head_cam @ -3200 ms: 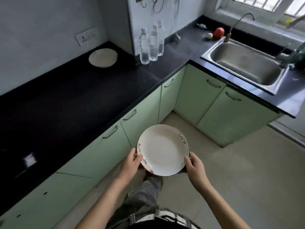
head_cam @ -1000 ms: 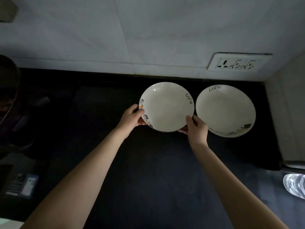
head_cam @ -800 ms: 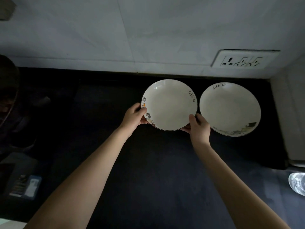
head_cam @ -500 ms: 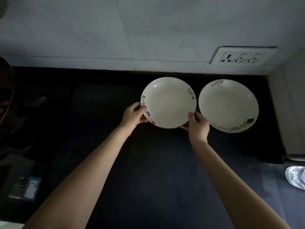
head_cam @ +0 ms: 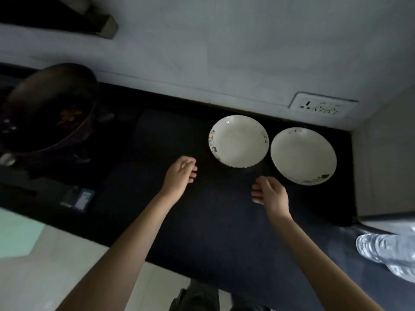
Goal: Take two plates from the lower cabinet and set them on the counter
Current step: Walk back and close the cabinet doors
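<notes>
Two white plates with small printed pictures lie side by side on the black counter, near the back wall. The left plate and the right plate almost touch at their rims. My left hand hovers just left of and below the left plate, fingers loosely curled, holding nothing. My right hand hangs over the counter below the gap between the plates, fingers relaxed and empty. Neither hand touches a plate.
A dark wok sits on the stove at the left. A small blue card or packet lies on the counter near it. Water bottles stand at the right edge. A wall socket is above the plates.
Both hands let go of the left plate, which now rests on the counter, and drew back toward me. The view has pulled back and tilted, showing the wok.
</notes>
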The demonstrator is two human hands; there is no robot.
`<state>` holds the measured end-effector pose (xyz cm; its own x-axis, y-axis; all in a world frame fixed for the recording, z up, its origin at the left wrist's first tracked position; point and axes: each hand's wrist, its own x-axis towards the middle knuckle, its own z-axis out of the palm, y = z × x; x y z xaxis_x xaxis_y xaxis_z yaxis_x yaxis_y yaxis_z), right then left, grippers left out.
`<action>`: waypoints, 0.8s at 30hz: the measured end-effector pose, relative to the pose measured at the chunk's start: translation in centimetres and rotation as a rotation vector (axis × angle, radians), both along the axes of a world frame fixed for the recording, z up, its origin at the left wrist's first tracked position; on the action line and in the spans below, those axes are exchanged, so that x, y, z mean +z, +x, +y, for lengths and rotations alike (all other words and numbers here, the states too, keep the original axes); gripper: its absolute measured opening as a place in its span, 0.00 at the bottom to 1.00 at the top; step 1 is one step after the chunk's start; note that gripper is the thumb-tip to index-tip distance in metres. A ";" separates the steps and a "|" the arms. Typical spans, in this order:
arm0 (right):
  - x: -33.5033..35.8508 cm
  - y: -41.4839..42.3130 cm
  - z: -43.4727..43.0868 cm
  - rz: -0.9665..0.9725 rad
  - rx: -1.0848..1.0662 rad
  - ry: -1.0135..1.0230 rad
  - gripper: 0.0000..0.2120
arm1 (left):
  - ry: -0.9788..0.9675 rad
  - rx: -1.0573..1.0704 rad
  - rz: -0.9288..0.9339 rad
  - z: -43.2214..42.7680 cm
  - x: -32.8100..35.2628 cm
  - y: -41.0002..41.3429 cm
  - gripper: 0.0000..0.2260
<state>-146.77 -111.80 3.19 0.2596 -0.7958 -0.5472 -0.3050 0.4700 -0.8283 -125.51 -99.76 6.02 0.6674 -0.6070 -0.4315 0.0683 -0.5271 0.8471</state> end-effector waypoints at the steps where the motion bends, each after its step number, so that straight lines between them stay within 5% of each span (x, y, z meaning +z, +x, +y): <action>1: 0.7 -0.9 1.1 -0.011 0.050 -0.003 0.08 | -0.012 0.034 0.001 2.1 0.7 -1.4 0.09; 12: -0.5 -8.1 14.9 -0.008 0.798 0.187 0.12 | 0.039 0.691 0.210 28.0 -2.7 -21.2 0.09; 24: -2.4 -0.7 33.6 0.082 1.469 0.114 0.11 | 0.020 1.547 0.328 48.1 -3.9 -37.9 0.08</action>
<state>-147.45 -78.17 0.81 0.7434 0.1952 -0.6397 -0.5978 -0.2350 -0.7664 -163.44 -51.62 2.12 0.4897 0.5517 -0.6751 0.7000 0.2129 0.6817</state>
